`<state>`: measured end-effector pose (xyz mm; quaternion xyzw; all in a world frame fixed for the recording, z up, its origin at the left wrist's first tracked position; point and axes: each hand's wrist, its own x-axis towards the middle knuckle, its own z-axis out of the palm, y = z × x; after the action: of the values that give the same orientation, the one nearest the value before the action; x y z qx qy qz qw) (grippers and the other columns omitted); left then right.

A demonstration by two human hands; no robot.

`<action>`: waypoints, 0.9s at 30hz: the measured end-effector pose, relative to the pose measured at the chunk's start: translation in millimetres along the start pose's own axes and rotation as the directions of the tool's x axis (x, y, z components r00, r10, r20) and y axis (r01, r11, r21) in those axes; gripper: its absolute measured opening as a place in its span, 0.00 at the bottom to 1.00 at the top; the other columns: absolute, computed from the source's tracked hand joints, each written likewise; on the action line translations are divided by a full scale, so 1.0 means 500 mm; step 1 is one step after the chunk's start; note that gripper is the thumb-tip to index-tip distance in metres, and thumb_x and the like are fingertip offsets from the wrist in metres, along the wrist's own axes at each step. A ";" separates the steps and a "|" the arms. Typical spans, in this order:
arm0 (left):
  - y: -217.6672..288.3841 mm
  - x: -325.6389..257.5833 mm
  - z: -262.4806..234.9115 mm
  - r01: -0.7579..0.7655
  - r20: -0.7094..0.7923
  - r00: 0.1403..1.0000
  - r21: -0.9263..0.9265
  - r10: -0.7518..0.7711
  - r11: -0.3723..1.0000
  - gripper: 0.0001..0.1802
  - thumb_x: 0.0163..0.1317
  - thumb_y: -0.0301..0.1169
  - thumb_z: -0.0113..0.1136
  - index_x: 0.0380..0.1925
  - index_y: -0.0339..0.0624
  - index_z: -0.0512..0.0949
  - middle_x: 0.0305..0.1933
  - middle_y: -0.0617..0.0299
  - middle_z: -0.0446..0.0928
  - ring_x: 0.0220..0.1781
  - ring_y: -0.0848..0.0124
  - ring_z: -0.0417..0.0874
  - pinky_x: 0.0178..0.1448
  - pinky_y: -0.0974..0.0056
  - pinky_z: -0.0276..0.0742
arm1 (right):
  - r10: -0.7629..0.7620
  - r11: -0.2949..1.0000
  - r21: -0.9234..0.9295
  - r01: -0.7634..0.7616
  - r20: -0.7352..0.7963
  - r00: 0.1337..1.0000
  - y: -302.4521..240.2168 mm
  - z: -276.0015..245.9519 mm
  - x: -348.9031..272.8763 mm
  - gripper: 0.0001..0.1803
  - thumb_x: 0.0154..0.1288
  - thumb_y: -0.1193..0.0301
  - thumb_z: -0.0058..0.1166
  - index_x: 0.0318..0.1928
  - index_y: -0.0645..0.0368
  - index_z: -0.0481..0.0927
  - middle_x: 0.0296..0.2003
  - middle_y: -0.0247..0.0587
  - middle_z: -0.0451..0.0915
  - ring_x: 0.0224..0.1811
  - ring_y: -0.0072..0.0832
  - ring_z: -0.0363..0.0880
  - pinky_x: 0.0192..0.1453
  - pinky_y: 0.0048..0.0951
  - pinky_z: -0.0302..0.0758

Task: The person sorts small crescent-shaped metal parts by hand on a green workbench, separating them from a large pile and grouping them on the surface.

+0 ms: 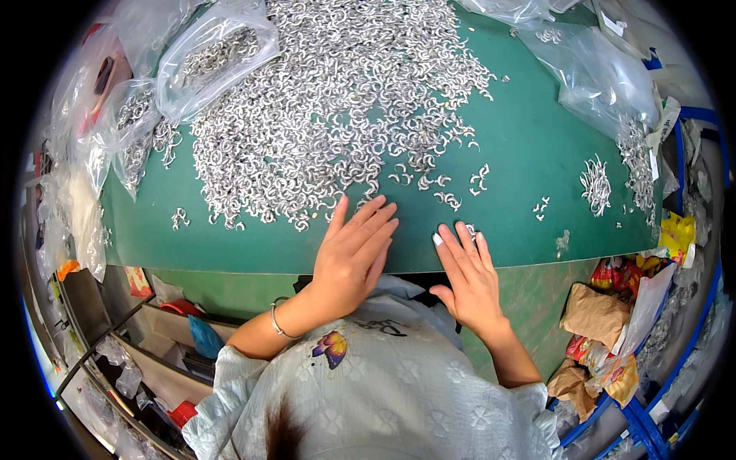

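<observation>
A broad heap of small silvery curved metal pieces (307,115) covers the middle of the green tabletop (529,153). My left hand (354,249) lies with fingers stretched out at the heap's near edge, its fingertips by the closest pieces. To its right, my right hand (468,276) reaches over the table's front edge, fingers extended and thumb apart. A few metal pieces (471,229) show beside its fingertips, partly hidden by them. Neither hand grips anything that I can see.
Clear plastic bags with metal pieces stand at the back left (218,57) and back right (590,73). A small pile of longer pieces (595,186) lies at the right. Below the table are drawers (165,337) on the left and brown paper bags (594,314) on the right.
</observation>
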<state>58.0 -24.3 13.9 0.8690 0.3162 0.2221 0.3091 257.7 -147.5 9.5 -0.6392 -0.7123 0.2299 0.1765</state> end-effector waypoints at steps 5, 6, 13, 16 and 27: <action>0.010 0.014 0.006 -0.008 0.023 1.000 -0.003 0.008 1.000 0.17 0.58 0.16 0.58 0.49 0.33 0.78 0.59 0.51 0.77 0.66 0.53 0.74 0.74 0.38 0.52 | 0.060 0.994 -0.094 -0.064 -0.040 0.997 0.046 -0.024 -0.012 0.44 0.54 0.58 0.64 0.68 0.63 0.64 0.71 0.45 0.60 0.75 0.48 0.55 0.74 0.54 0.56; 0.010 0.017 0.008 -0.015 0.022 1.000 -0.003 0.015 1.000 0.17 0.58 0.17 0.58 0.49 0.33 0.78 0.59 0.51 0.77 0.66 0.53 0.74 0.74 0.38 0.52 | 0.080 0.990 -0.113 -0.088 -0.067 0.994 0.056 -0.033 -0.010 0.44 0.54 0.58 0.63 0.69 0.63 0.64 0.71 0.46 0.60 0.75 0.48 0.55 0.74 0.54 0.56; 0.034 0.067 0.050 -0.126 0.067 0.990 0.030 0.124 0.992 0.20 0.58 0.19 0.59 0.53 0.32 0.76 0.62 0.51 0.74 0.68 0.53 0.72 0.73 0.38 0.55 | 0.122 0.975 -0.153 -0.159 -0.229 0.966 0.092 -0.068 0.019 0.44 0.59 0.55 0.58 0.71 0.64 0.59 0.72 0.47 0.60 0.77 0.50 0.51 0.76 0.59 0.44; 0.042 0.095 0.077 -0.179 0.094 0.981 0.095 0.171 0.979 0.23 0.58 0.20 0.59 0.56 0.33 0.75 0.65 0.51 0.72 0.70 0.53 0.69 0.73 0.38 0.55 | 0.072 0.989 -0.112 -0.096 -0.202 0.977 0.063 -0.057 0.056 0.42 0.60 0.58 0.59 0.70 0.64 0.61 0.71 0.47 0.62 0.77 0.49 0.51 0.73 0.66 0.43; 0.023 0.084 0.064 -0.192 0.225 0.964 0.222 0.141 0.956 0.22 0.59 0.24 0.59 0.55 0.34 0.75 0.68 0.52 0.68 0.73 0.54 0.64 0.74 0.39 0.52 | 0.073 0.990 -0.108 -0.088 -0.140 0.987 0.033 -0.032 0.039 0.40 0.57 0.59 0.63 0.67 0.63 0.65 0.69 0.44 0.64 0.76 0.48 0.52 0.70 0.74 0.41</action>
<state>110.9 -14.9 7.2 0.9421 0.2324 0.1158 0.2120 277.5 -125.0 12.9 -0.6907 -0.6841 0.1520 0.1784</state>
